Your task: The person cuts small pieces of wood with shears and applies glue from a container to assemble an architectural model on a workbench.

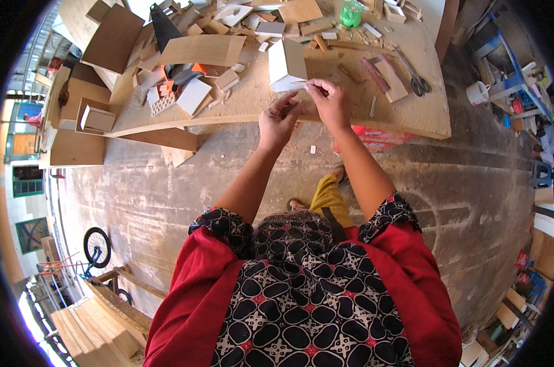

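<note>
My right hand (pixel 331 105) pinches a thin, light-coloured wooden stick (pixel 298 82) between thumb and fingertips at the front of the bench. Just behind the stick stands a small white box-like piece (pixel 286 61) made of joined panels. Beside it, a little lower, my left hand (pixel 278 122) is held with loosely bent fingers, apart from one another, and nothing shows in them. Both hands hover near the front edge of the wooden workbench (pixel 240 116).
Scissors (pixel 419 84) and a reddish-brown wooden strip (pixel 376 74) lie to the right. A handsaw (pixel 166 27), an orange-and-black tool (pixel 185 74) and many wood offcuts fill the left and back. A green plastic container (pixel 351 13) stands behind. A red bag (pixel 375 139) sits below the bench.
</note>
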The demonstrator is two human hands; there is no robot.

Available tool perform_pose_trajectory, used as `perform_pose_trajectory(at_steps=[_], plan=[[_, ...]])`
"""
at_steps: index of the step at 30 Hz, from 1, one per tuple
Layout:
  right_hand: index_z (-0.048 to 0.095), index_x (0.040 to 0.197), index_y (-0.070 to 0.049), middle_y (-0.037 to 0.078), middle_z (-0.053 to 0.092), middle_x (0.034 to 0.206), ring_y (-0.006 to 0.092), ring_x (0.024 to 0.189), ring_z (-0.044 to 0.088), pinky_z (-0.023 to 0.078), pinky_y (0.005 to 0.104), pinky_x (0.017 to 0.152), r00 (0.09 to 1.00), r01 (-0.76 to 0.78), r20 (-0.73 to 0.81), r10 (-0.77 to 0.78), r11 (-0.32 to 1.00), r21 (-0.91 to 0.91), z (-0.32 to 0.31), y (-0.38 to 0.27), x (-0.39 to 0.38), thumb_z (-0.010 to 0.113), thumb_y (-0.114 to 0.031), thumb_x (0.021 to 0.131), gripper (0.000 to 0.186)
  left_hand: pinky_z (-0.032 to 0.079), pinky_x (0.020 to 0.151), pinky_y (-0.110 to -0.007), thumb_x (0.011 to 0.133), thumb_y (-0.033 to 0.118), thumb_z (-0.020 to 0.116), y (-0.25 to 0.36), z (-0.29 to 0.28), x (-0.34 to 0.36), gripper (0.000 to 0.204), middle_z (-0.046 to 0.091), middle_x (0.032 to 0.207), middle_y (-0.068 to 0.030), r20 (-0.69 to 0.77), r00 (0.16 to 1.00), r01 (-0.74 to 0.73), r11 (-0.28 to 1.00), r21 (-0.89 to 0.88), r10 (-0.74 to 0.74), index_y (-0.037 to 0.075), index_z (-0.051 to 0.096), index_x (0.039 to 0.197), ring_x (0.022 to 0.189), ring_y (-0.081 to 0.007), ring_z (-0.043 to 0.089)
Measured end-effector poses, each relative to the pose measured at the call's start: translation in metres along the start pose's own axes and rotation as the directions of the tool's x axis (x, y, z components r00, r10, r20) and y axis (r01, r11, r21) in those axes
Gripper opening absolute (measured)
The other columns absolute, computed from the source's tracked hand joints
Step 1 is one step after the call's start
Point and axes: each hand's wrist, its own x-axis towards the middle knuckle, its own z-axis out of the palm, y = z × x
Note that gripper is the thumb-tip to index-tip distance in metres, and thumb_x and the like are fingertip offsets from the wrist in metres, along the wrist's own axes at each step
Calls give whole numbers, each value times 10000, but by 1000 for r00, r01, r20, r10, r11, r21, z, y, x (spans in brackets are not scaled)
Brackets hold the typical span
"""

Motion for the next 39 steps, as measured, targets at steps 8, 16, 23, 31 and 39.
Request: perform_pose_trajectory(at_steps=[8, 16, 23, 31, 39], plan=[[647, 862, -20, -12, 613, 736, 57, 616, 530, 433, 227, 552, 998, 3, 61, -21, 962, 274, -8, 21, -4, 667, -126, 846, 110, 513, 712, -248, 829, 58, 648, -7, -2, -2, 245, 663, 942, -81, 28, 998, 58, 981, -183, -53, -25, 639, 1059, 831, -130, 638], [636, 885, -48, -38, 587, 751, 35, 626, 504, 429, 205, 534, 973, -179, 199, 120, 933, 312, -32, 21, 19, 661, -124, 860, 84, 515, 720, -252, 825, 28, 637, 16, -18, -27, 163, 649, 970, -67, -174, 984, -27, 992, 127, 49, -9, 646, 984, 865, -138, 637], [599, 885, -50, -26, 585, 812, 37, 681, 507, 431, 216, 584, 863, -180, 502, 58, 964, 198, -52, 29, 58, 626, -132, 889, 87, 515, 764, -301, 815, 27, 642, 39, -23, -21, 304, 618, 1108, -99, -273, 937, -102, 918, 383, 218, 31, 597, 1116, 1022, -202, 605], [637, 939, -21, 137, 664, 919, 262, 850, 643, 491, 361, 753, 745, 4, 667, -22, 1000, 28, -67, 23, 87, 648, -127, 806, 170, 368, 1011, -426, 820, 176, 708, 48, 1, 4, 621, 461, 1370, -122, -369, 914, -14, 923, 384, 168, 51, 424, 1358, 1267, -257, 436], [642, 979, -28, 160, 668, 935, 312, 892, 642, 491, 384, 784, 672, 115, 728, -137, 990, 80, -69, 29, 103, 641, -110, 783, 212, 330, 1062, -414, 789, 206, 747, 48, 23, 34, 693, 438, 1382, -159, -404, 895, 28, 878, 477, 191, 37, 416, 1373, 1282, -282, 421]])
